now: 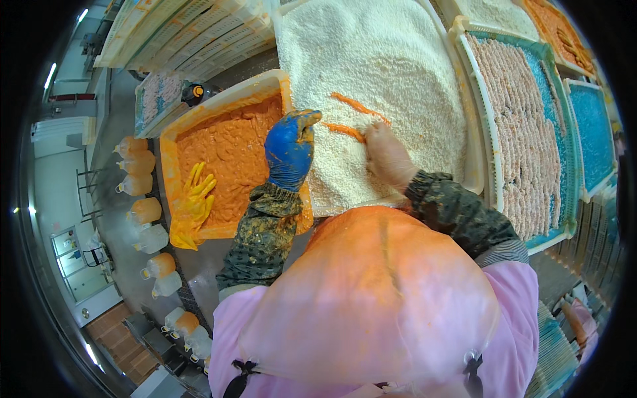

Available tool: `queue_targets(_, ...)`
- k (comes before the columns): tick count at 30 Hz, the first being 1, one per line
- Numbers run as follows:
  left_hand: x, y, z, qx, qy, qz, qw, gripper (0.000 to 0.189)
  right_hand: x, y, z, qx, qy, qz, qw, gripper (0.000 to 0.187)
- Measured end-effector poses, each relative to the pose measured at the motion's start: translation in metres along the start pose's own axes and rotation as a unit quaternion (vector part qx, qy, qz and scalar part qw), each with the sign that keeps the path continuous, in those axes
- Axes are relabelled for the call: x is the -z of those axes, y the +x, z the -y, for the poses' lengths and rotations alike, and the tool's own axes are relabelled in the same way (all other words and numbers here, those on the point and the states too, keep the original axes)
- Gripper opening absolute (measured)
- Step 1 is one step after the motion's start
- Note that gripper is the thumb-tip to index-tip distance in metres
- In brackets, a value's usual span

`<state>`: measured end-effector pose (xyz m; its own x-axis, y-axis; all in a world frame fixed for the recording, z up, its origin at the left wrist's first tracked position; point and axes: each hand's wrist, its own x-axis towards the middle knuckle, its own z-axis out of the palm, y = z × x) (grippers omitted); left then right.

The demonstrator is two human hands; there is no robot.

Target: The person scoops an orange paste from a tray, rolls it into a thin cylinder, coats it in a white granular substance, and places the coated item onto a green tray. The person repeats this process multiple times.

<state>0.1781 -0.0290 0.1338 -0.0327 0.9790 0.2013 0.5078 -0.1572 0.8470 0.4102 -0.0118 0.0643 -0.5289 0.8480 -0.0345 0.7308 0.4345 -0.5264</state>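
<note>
My left hand [293, 147], in a blue glove smeared with orange batter, is held with curled fingers over the border between a tub of orange batter [226, 149] and a tray of white crumbs [373, 59]. Whether it holds anything is hidden. My right hand [390, 154], in a thin pale glove, is low over the crumbs. Its fingertips are at the right ends of two orange battered strips, the upper strip [356, 105] and the lower strip [344, 131]. The fingers hide whether either is gripped.
A yellow rubber glove [194, 206] lies on the tub's near left corner. On the right, a blue-lined tray [535, 244] holds rows of crumbed strips [522, 139]. Stacked plastic trays [199, 35] stand at upper left, plastic jugs [139, 161] at far left. Another person [580, 323] is at lower right.
</note>
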Motion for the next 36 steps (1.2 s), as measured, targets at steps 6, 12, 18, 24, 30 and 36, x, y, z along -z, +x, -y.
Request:
queue_targets(6, 0.066, -0.054, 0.052, 0.044, 0.136, -0.071, 0.987, 0.024, 0.011, -0.023, 0.009, -0.019, -0.043, 0.076, 0.996, 0.046)
queue_targets(12, 0.121, -0.087, 0.197, 0.098, 0.22, -0.123, 0.963, 0.023, 0.023, -0.002, 0.006, -0.121, 0.27, 0.101, 0.95, 0.054)
queue_targets(18, 0.156, -0.053, 0.248, 0.176, 0.542, 0.048, 0.82, 0.028, 0.036, 0.0, -0.018, -0.213, 0.72, 0.277, 0.599, 0.035)
queue_targets(24, 0.153, -0.064, 0.254, 0.17, 0.517, 0.074, 0.836, 0.034, 0.172, -0.082, -0.039, -0.147, 0.744, 0.01, 0.652, 0.035)
queue_targets(30, 0.165, -0.063, 0.224, 0.113, 0.551, 0.058, 0.825, 0.035, 0.277, -0.201, -0.193, -0.263, 0.496, -0.459, 0.688, 0.034)
queue_targets(36, 0.174, -0.063, 0.267, 0.104, 0.534, 0.089, 0.834, 0.038, 0.293, -0.273, -0.352, -0.437, 0.108, -0.359, 0.818, 0.05)
